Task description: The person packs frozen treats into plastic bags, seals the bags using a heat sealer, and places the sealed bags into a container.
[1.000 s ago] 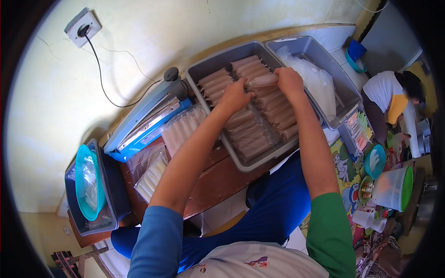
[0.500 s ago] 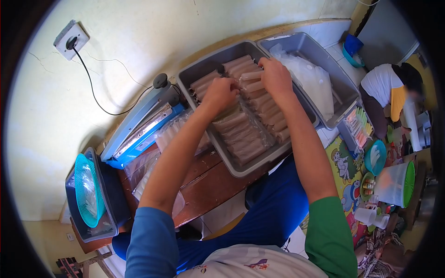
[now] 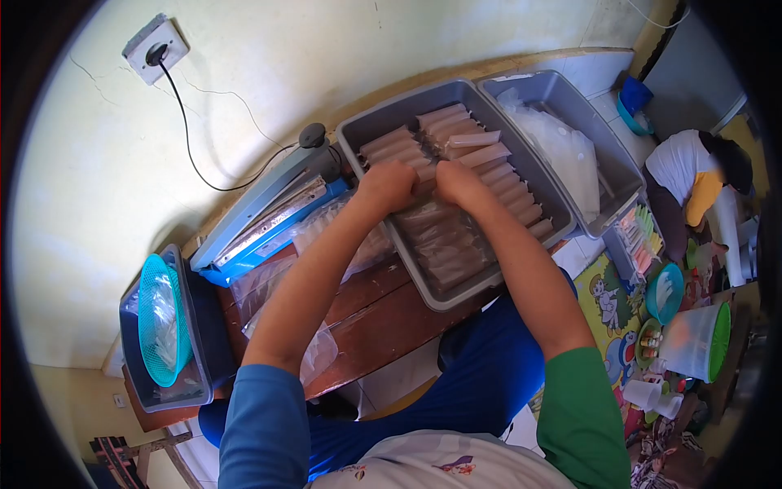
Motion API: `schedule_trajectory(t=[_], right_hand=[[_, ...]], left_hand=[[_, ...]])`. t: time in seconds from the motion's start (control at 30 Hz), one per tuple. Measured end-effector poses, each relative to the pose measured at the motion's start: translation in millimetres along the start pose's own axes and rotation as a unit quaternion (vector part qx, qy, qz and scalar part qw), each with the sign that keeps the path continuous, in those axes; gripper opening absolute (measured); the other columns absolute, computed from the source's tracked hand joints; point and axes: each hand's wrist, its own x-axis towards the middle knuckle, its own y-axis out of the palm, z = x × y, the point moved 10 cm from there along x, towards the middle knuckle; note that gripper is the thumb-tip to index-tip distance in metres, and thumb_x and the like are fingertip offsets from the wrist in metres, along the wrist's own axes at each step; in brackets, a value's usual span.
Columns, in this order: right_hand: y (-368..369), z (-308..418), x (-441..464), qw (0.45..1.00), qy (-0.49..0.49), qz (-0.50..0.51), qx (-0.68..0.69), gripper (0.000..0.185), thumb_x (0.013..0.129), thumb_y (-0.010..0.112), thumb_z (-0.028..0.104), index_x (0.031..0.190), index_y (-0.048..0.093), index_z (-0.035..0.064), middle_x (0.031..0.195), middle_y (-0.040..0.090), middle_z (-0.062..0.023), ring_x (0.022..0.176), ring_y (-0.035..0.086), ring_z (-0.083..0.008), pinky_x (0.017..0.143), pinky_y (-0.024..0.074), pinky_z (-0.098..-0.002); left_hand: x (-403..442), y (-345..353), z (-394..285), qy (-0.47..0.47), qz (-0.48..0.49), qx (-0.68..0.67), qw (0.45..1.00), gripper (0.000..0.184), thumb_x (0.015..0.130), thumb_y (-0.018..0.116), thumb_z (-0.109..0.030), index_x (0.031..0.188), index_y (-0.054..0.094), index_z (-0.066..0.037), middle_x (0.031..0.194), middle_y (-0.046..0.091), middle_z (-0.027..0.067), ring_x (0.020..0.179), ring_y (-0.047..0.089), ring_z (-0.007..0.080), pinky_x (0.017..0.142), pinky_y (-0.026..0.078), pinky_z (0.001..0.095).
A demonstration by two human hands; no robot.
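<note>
A grey tray (image 3: 441, 303) holds rows of brown filled plastic tubes (image 3: 444, 220), some in a clear bag at its near side. My left hand (image 3: 389, 186) is over the middle of the tray, its fingers curled in at the tubes. Close beside it, my right hand (image 3: 458, 181) is closed at the top edge of the bagged tubes. What the fingertips of either hand hold is hidden. One loose tube (image 3: 474, 139) lies across the others beyond my right hand.
Right of the tray stands a second grey tub (image 3: 623, 175) with clear plastic bags. A blue sealer (image 3: 269, 228), more bagged tubes and a dark bin (image 3: 208, 359) with a turquoise basket (image 3: 163, 322) are on the left. Another person (image 3: 684, 175) bends over at the far right.
Both hands have come closer together and nearer the bagged tubes. My right hand has left the far-right rows, where a loose tube now lies across the others.
</note>
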Motion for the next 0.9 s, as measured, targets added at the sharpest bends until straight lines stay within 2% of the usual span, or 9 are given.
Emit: schedule_trajectory(t=[0.03, 0.1, 0.23, 0.4, 0.53, 0.6, 0.7, 0.9], right_hand=[[5.0, -1.2, 2.4, 1.000, -0.002, 0.001, 0.000, 0.017, 0.079, 0.059, 0.006, 0.089, 0.069, -0.0030, 0.092, 0.067, -0.0243, 0.092, 0.066, -0.0343, 0.077, 0.0527, -0.0452], [-1.6, -0.9, 2.1, 0.997, -0.027, -0.059, -0.050, 0.020, 0.081, 0.054, 0.006, 0.091, 0.070, -0.0012, 0.096, 0.067, -0.0223, 0.092, 0.066, -0.0346, 0.077, 0.0529, -0.0456], [-0.7, 4.7, -0.2, 0.993, -0.037, -0.075, -0.083, 0.020, 0.082, 0.054, 0.008, 0.089, 0.071, 0.0018, 0.094, 0.068, -0.0196, 0.090, 0.067, -0.0340, 0.075, 0.0537, -0.0449], [-1.2, 15.9, -2.5, 0.978, -0.083, -0.128, -0.142, 0.017, 0.080, 0.056, 0.009, 0.082, 0.072, 0.0055, 0.086, 0.069, -0.0158, 0.083, 0.068, -0.0318, 0.070, 0.0552, -0.0430], [1.7, 15.1, 0.0, 0.973, -0.099, -0.150, -0.146, 0.016, 0.079, 0.056, 0.009, 0.081, 0.072, 0.0059, 0.085, 0.069, -0.0156, 0.082, 0.068, -0.0320, 0.070, 0.0552, -0.0433], [-0.2, 23.4, -2.0, 0.965, -0.137, -0.167, -0.145, 0.015, 0.077, 0.056, 0.008, 0.076, 0.070, 0.0031, 0.082, 0.067, -0.0192, 0.079, 0.067, -0.0353, 0.068, 0.0542, -0.0452], [-3.8, 20.8, -0.3, 0.969, -0.123, -0.139, -0.161, 0.017, 0.080, 0.055, 0.009, 0.080, 0.072, 0.0057, 0.085, 0.069, -0.0162, 0.082, 0.068, -0.0322, 0.069, 0.0549, -0.0436], [-17.3, 24.6, -10.2, 0.971, -0.129, -0.135, -0.148, 0.015, 0.079, 0.056, 0.007, 0.082, 0.071, 0.0038, 0.086, 0.068, -0.0184, 0.085, 0.067, -0.0336, 0.071, 0.0538, -0.0441]], left_hand=[[0.0, 1.6, 0.2, 0.005, 0.000, 0.006, 1.000, 0.014, 0.071, 0.065, -0.015, 0.083, 0.073, -0.017, 0.084, 0.069, 0.0119, 0.082, 0.067, 0.0308, 0.075, 0.054, 0.0403], [-0.1, 3.3, 1.5, 0.009, -0.001, 0.011, 1.000, 0.014, 0.071, 0.066, -0.016, 0.083, 0.074, -0.017, 0.084, 0.069, 0.0115, 0.082, 0.067, 0.0305, 0.075, 0.054, 0.0402], [0.6, 5.9, 4.5, -0.006, -0.017, 0.042, 0.999, 0.013, 0.071, 0.067, -0.016, 0.081, 0.074, -0.016, 0.084, 0.069, 0.0119, 0.081, 0.067, 0.0305, 0.074, 0.054, 0.0401], [2.0, 7.7, 6.5, -0.002, -0.039, 0.076, 0.996, 0.013, 0.072, 0.067, -0.020, 0.080, 0.073, -0.012, 0.082, 0.068, 0.0145, 0.079, 0.067, 0.0312, 0.073, 0.054, 0.0408], [2.2, 9.2, 6.4, -0.001, -0.039, 0.069, 0.997, 0.016, 0.073, 0.067, -0.023, 0.079, 0.073, -0.010, 0.081, 0.068, 0.0152, 0.078, 0.067, 0.0318, 0.072, 0.054, 0.0415], [1.8, 7.1, 6.6, -0.003, -0.041, 0.067, 0.997, 0.016, 0.073, 0.067, -0.023, 0.079, 0.073, -0.010, 0.081, 0.068, 0.0150, 0.078, 0.067, 0.0318, 0.072, 0.054, 0.0416], [0.5, 6.3, 5.7, -0.010, -0.031, 0.069, 0.997, 0.016, 0.073, 0.068, -0.024, 0.080, 0.073, -0.010, 0.082, 0.068, 0.0151, 0.079, 0.067, 0.0318, 0.072, 0.054, 0.0415], [0.0, 4.8, 5.5, -0.013, -0.033, 0.072, 0.997, 0.016, 0.072, 0.069, -0.023, 0.081, 0.073, -0.010, 0.084, 0.069, 0.0145, 0.081, 0.067, 0.0316, 0.073, 0.054, 0.0411]])
